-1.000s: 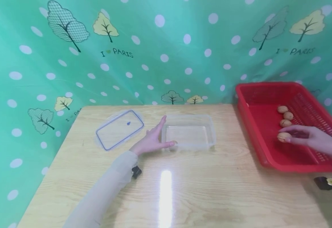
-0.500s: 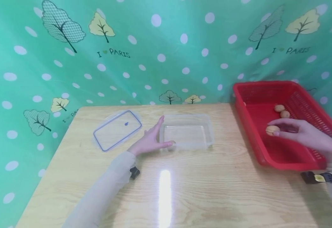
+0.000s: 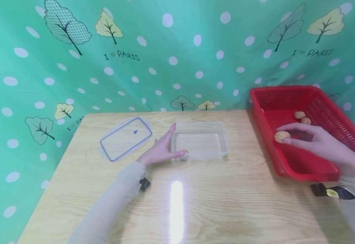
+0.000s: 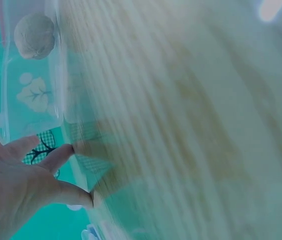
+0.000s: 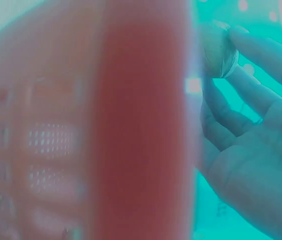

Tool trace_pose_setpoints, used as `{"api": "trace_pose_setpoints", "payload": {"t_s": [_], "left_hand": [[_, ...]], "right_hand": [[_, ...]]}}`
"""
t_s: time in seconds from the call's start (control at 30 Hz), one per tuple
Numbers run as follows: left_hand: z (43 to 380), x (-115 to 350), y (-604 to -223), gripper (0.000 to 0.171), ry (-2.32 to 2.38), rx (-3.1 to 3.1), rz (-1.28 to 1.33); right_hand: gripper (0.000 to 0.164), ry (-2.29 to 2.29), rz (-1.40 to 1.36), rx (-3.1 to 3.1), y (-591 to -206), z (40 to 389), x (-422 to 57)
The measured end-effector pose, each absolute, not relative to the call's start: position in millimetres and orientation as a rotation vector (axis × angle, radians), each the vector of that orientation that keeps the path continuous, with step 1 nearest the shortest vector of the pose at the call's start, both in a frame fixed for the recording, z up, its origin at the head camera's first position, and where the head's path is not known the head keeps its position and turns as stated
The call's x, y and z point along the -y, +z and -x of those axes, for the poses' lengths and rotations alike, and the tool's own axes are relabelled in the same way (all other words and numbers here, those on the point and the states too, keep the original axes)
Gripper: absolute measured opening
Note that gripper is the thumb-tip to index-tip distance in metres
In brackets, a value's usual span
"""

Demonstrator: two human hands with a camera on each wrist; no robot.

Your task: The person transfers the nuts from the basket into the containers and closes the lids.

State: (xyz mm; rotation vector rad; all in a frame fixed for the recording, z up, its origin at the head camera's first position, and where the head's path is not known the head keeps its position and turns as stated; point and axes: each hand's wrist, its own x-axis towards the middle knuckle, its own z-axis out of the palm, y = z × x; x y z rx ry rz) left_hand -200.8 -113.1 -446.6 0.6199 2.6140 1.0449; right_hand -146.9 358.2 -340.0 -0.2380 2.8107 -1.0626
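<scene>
My right hand (image 3: 315, 140) pinches a walnut (image 3: 282, 137) between thumb and fingertips, over the left side of the red plastic basket (image 3: 267, 149). In the right wrist view the same walnut (image 5: 218, 49) sits at the fingertips, beyond the blurred basket rim (image 5: 143, 120). My left hand (image 3: 159, 150) rests at the left end of a clear lidless container (image 3: 201, 157), thumb at its front corner and fingers spread, rather straight, towards the back. One walnut (image 4: 34, 36) lies inside that container; in the head view the thumb mostly hides it.
Two walnuts (image 3: 300, 115) show farther back in the basket, partly behind the right hand. A clear lid with a blue seal (image 3: 126, 139) lies on the wooden table (image 3: 214, 200) left of the container. A green patterned cloth (image 3: 153, 51) hangs behind the table.
From inside the basket, my right hand has carried the pinched walnut leftward to the basket's left side. The left hand and the container have stayed in place. The head view has shifted slightly.
</scene>
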Motion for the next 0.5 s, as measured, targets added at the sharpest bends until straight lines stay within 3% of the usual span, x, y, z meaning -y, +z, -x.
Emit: {"api": "trace_pose_setpoints", "payload": {"t_s": [0.5], "left_hand": [[200,113,-445,0.113,1.032,-2.625,-0.622]], "right_hand": [[0.041,-1.301,0.393,-2.668,-338,151,-294]]}}
